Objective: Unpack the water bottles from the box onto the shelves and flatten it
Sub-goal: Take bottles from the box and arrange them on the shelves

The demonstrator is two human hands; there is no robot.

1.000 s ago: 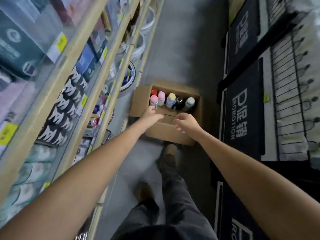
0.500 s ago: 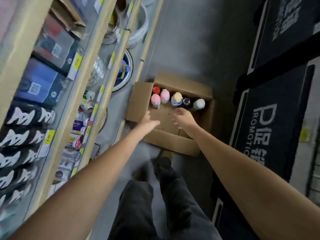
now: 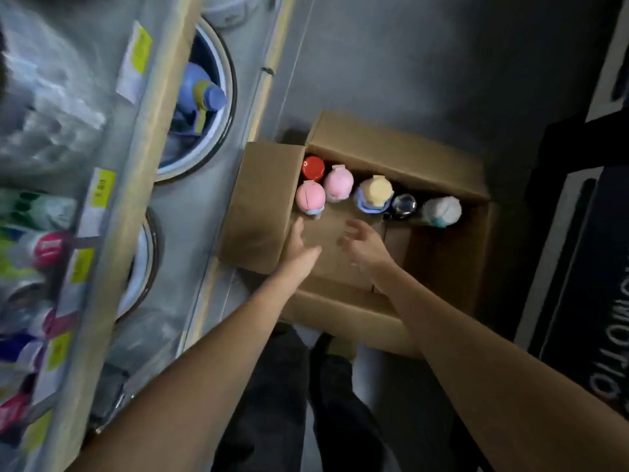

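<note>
An open cardboard box [image 3: 439, 267] stands on the grey floor with its flaps folded out. Several water bottles stand along its far wall: a red-capped one [image 3: 313, 167], two pink ones [image 3: 310, 196] [image 3: 338, 182], a yellow-capped one [image 3: 376, 190], a dark one with a shiny lid [image 3: 404, 205] and a pale one [image 3: 441, 210]. My left hand [image 3: 299, 248] reaches into the box just below the nearer pink bottle, fingers extended, holding nothing. My right hand [image 3: 364, 245] hovers beside it over the box floor, fingers spread and relaxed, below the yellow-capped bottle.
Shelves [image 3: 112, 240] with yellow price tags and packaged goods run along the left. Round basins [image 3: 218, 107] with a blue bottle sit on the lowest level. A dark promotion banner [image 3: 585, 301] lines the right. My legs [image 3: 306, 403] stand just before the box.
The view has dropped much closer to the box. Both hands have stayed inside the box below the bottles and hold nothing.
</note>
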